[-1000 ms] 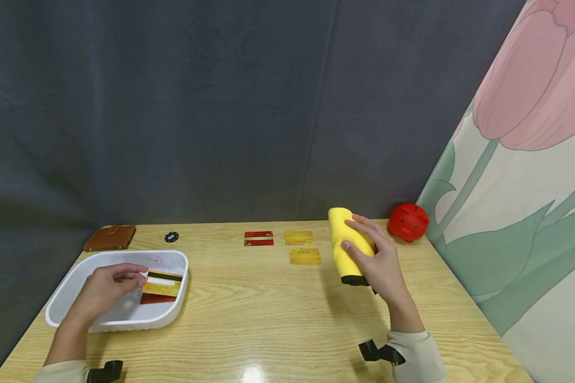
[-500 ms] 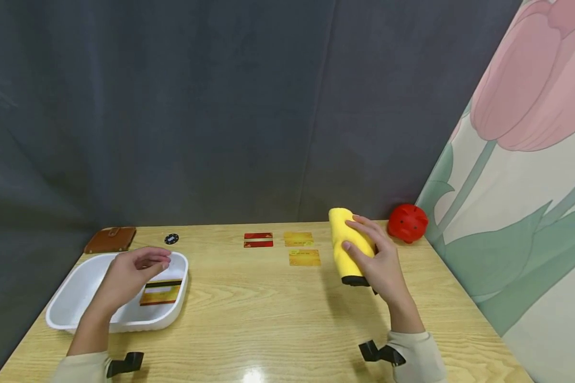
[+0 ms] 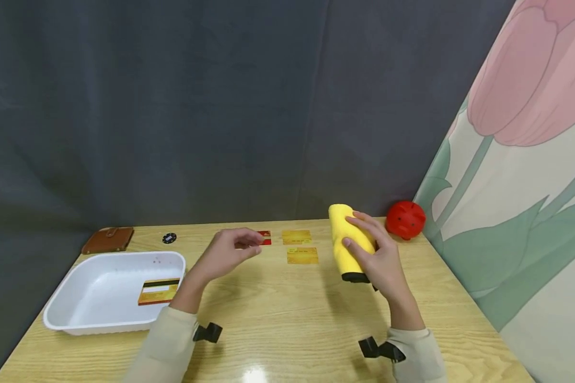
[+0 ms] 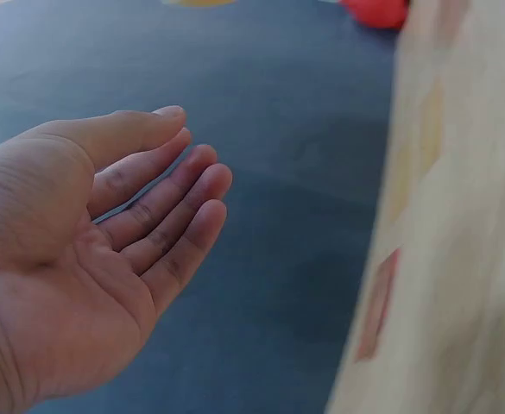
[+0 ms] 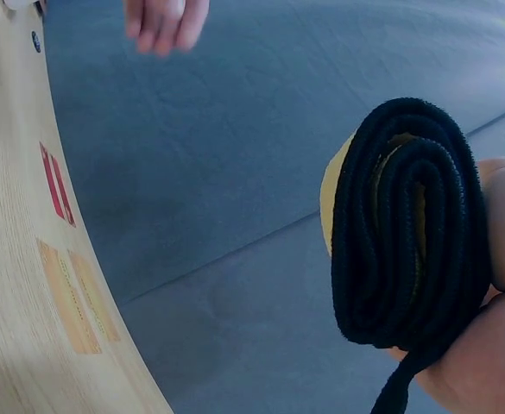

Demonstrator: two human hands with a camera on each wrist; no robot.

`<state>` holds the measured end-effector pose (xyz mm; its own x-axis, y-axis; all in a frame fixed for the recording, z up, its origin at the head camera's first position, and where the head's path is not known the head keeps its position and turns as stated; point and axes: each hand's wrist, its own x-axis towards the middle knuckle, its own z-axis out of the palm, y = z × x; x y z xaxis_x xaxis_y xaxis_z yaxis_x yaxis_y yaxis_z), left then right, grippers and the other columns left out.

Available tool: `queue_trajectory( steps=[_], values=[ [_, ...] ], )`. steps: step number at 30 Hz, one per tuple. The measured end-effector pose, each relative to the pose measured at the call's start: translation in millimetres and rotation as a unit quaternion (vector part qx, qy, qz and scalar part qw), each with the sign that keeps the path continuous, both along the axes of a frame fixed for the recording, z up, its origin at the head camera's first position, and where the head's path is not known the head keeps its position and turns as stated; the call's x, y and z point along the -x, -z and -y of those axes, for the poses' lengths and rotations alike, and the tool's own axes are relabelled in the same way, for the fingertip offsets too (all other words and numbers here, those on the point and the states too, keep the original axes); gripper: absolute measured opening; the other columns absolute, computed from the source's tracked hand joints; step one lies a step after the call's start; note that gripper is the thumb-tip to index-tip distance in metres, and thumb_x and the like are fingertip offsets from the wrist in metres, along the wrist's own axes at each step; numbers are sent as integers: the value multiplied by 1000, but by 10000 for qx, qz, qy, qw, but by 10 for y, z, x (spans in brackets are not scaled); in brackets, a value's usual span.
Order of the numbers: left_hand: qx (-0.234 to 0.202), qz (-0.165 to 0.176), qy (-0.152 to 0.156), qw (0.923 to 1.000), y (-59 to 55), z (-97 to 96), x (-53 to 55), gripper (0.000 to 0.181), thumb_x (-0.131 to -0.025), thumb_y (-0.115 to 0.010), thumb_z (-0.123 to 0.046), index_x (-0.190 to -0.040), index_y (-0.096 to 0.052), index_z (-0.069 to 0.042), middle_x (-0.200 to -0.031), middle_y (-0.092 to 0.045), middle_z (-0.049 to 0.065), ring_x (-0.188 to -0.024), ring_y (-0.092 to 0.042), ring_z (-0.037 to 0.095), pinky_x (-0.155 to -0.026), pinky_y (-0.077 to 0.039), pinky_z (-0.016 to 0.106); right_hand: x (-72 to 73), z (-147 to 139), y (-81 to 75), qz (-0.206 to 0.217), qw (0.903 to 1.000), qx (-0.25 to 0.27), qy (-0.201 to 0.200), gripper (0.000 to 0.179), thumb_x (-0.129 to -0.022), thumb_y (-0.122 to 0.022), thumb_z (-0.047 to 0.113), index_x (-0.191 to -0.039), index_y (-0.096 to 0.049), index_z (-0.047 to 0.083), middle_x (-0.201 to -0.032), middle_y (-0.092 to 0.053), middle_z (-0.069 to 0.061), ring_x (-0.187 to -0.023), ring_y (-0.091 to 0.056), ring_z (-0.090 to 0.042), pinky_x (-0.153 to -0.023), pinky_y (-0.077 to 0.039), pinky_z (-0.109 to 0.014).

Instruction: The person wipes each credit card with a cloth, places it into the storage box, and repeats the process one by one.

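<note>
My right hand (image 3: 371, 252) grips a rolled yellow cloth (image 3: 346, 239) with a black edge; the roll's black end (image 5: 407, 259) fills the right wrist view. My left hand (image 3: 235, 250) hovers empty above the table, fingers relaxed, palm (image 4: 71, 285) bare, just in front of a red card (image 3: 265, 238). Two gold cards (image 3: 301, 247) lie between the hands. One gold card with a dark stripe (image 3: 158, 291) lies in the white tray (image 3: 76, 314) at the front left.
A brown wallet (image 3: 108, 240) and a black chip (image 3: 169, 238) lie at the back left. A red piggy bank (image 3: 405, 219) stands at the back right by the floral wall panel (image 3: 522, 202). A dark curtain hangs behind the wooden table (image 3: 278, 314).
My left hand let go of the striped gold card in the tray and moved right and back to the red card. The right hand with the cloth roll stayed put.
</note>
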<state>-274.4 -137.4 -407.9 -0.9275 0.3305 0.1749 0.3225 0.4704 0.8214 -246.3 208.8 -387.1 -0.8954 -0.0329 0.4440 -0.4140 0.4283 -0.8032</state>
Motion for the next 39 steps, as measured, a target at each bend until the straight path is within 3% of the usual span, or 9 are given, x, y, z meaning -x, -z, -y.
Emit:
queue_trajectory(
  steps=[4,8,13,19,24,31,39],
  values=[
    [-158,229,380,9989,177,-265,205,25,-98,-72,-19,-123,-73,-14,-120,-74,5,-106,-70,18,-94,-60,36,2,-16,-12,13,10000,85,4,44,-93,-78,16,-136,-68,22,-152,-53,4,-122,-56,-7,-86,-52,-15],
    [-410,504,538,9964,344,-416,351,26,-99,-71,-15,-124,-72,-11,-124,-72,13,-109,-69,22,-95,-60,39,6,-24,-14,12,10000,82,5,44,-93,-77,15,-136,-68,21,-152,-54,2,-125,-55,-7,-88,-51,-14],
    [-534,711,495,9948,474,-516,471,31,-97,-73,-15,-127,-71,-12,-132,-69,16,-116,-67,26,-100,-57,43,9,-16,-27,9,9999,110,-29,43,-94,-77,15,-136,-68,19,-152,-53,1,-128,-52,-8,-89,-50,-13],
    [-367,619,512,9961,684,-611,611,40,-95,-74,-12,-133,-67,-2,-133,-68,17,-118,-65,30,-103,-55,48,-4,-12,-28,63,9999,134,-58,42,-94,-77,16,-135,-69,19,-152,-53,1,-129,-52,-10,-89,-50,-14],
    [-243,602,445,9969,867,-697,720,45,-92,-78,-12,-135,-66,-2,-134,-68,16,-123,-63,32,-107,-54,48,0,-14,-25,73,9999,142,-32,42,-94,-77,16,-135,-69,20,-152,-54,2,-129,-52,-10,-89,-49,-15],
    [12,650,128,9978,940,-774,762,47,-88,-83,-13,-132,-69,-5,-129,-70,9,-117,-63,27,-107,-53,46,2,-12,-27,6,10000,57,-9,43,-95,-76,16,-136,-68,20,-153,-53,-1,-129,-51,-12,-89,-49,-13],
    [354,493,162,9980,968,-814,801,48,-87,-85,-16,-130,-69,-5,-122,-67,8,-107,-60,23,-99,-54,42,1,-18,-31,44,10000,54,21,42,-94,-77,17,-136,-69,21,-152,-54,1,-130,-51,-13,-89,-49,-14]
  ],
)
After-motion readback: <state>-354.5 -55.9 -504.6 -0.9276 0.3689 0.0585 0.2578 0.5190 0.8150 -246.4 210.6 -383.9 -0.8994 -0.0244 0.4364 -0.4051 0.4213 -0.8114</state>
